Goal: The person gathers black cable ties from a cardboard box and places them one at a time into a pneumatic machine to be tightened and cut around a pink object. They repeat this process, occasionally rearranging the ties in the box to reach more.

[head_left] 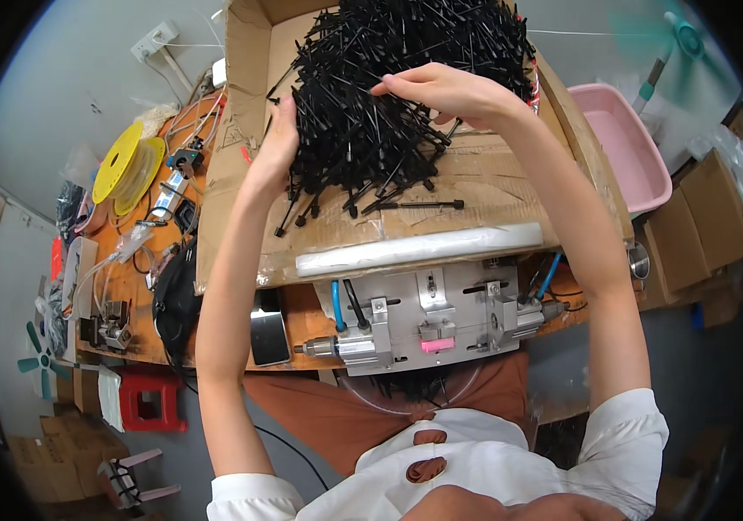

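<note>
A big heap of thin black plastic rods with small knobbed ends (371,113) fills the far part of an open cardboard box (493,195). Against the heap's left side rests my left hand (282,139), held upright, with some of its fingers hidden behind the palm and rods. Over the heap's right part, my right hand (449,94) reaches leftward, fingers stretched out and slightly bent. Neither hand shows a rod gripped in it. One loose rod (423,206) lies apart on the cardboard, nearer to me.
Below the box's near edge, padded with a white foam strip (419,249), sits a metal clamping fixture (432,321) with blue hoses. A phone (269,328) lies left of it. Further left are a yellow spool (119,169) and cables; a pink basin (623,148) stands right.
</note>
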A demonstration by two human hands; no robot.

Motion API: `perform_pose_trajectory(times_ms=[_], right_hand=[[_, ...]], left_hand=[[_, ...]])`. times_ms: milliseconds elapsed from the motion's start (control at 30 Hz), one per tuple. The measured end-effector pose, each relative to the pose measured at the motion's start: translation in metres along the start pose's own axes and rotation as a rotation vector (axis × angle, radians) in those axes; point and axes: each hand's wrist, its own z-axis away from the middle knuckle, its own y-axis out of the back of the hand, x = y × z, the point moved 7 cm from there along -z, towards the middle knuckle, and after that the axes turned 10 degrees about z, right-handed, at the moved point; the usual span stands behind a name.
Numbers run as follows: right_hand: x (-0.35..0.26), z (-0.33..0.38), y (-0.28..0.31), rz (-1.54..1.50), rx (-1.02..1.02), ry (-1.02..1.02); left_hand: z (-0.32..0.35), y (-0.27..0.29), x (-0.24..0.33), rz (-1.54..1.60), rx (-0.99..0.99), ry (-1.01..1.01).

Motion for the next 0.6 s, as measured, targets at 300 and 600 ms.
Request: perform_pose_trajectory(times_ms=[300,600], right_hand=[[-0.025,0.055,0.008,0.446,0.454,0.283],[-0.052,0.056,-0.088,0.942,0.351,0.773]], left_hand=[[0.126,0.036,0.031,-0.943,0.251,-0.561],[0.135,-0.003,-0.011,-0.990,0.050,-0.468]])
